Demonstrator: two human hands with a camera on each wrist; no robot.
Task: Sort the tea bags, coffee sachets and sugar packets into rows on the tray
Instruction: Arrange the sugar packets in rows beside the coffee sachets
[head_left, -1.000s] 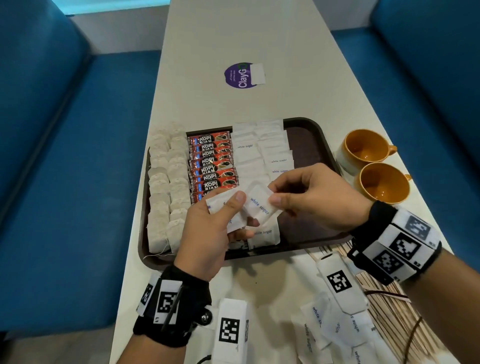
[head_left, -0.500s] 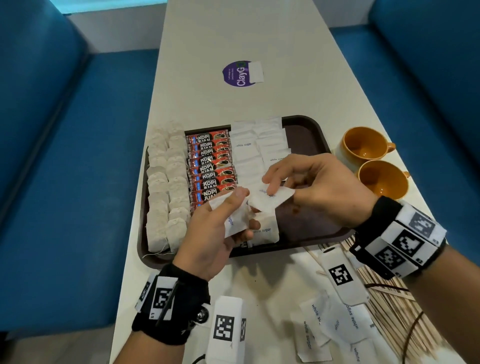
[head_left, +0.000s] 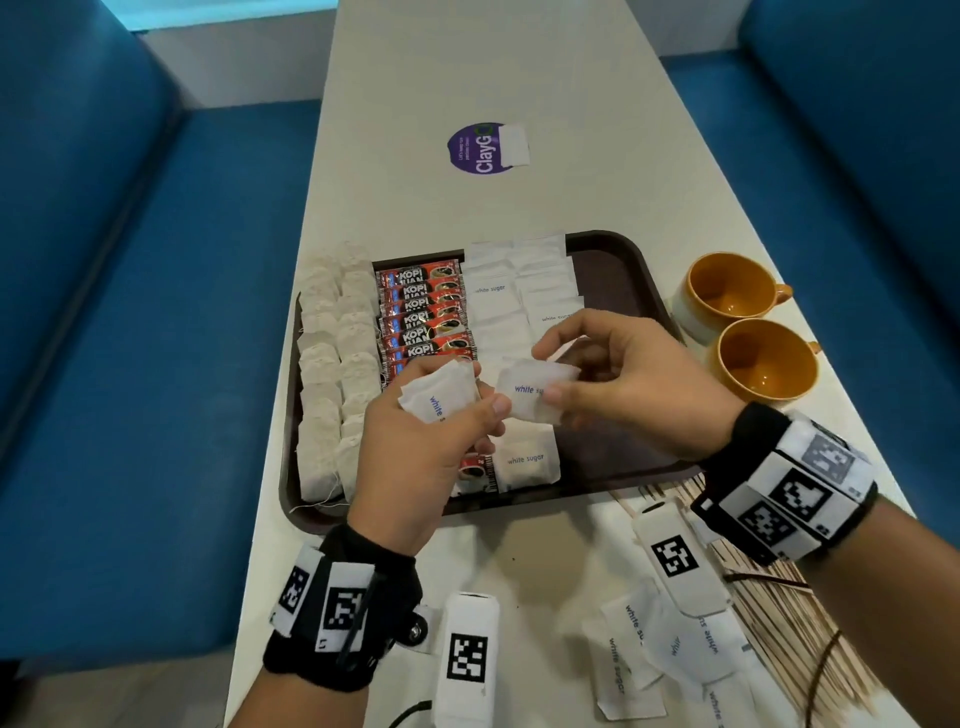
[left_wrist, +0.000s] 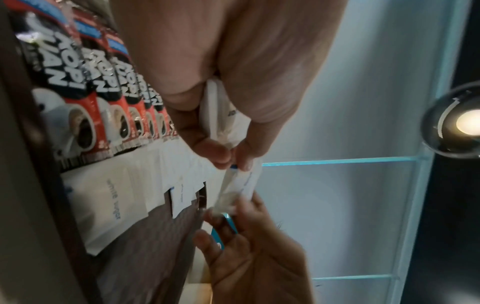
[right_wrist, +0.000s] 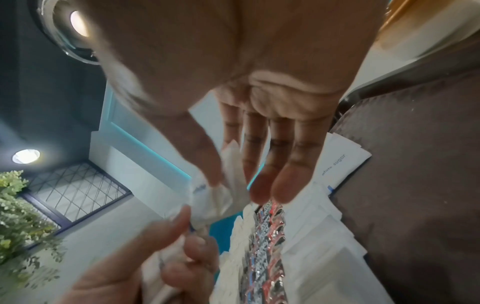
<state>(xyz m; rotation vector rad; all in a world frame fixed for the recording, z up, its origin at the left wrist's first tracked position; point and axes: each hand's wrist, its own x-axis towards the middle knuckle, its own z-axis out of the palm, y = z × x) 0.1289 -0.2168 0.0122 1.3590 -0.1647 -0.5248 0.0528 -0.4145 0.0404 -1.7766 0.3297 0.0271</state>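
Right hand (head_left: 628, 387) pinches one sugar packet (head_left: 535, 389) between thumb and forefinger, held above the tray (head_left: 623, 260). Left hand (head_left: 421, 441) grips a small stack of packets (head_left: 439, 397), thumb on top; stack count unreadable. Both grips closed on paper.

Vs 1 s ago: the single packet has pulled clear of the stack, a gap now between the two. Both hands sit a bit lower and nearer the tray's front edge.

Head view only: tray layout, left to right – two columns of tea bags (head_left: 337, 374), one column of coffee sachets (head_left: 423, 312), two columns of sugar (head_left: 519, 291). Seven coffee sachets visible above the hands, one more (head_left: 475, 475) by the front edge. Two orange cups (head_left: 727, 291) on the desk (head_left: 467, 62) right of the tray. At least four loose packets (head_left: 670, 644) on the desk near the front.

Left wrist view: stack seen edge-on in the fingers. Right wrist view: other three fingers (right_wrist: 291, 164) straight, off the packet.
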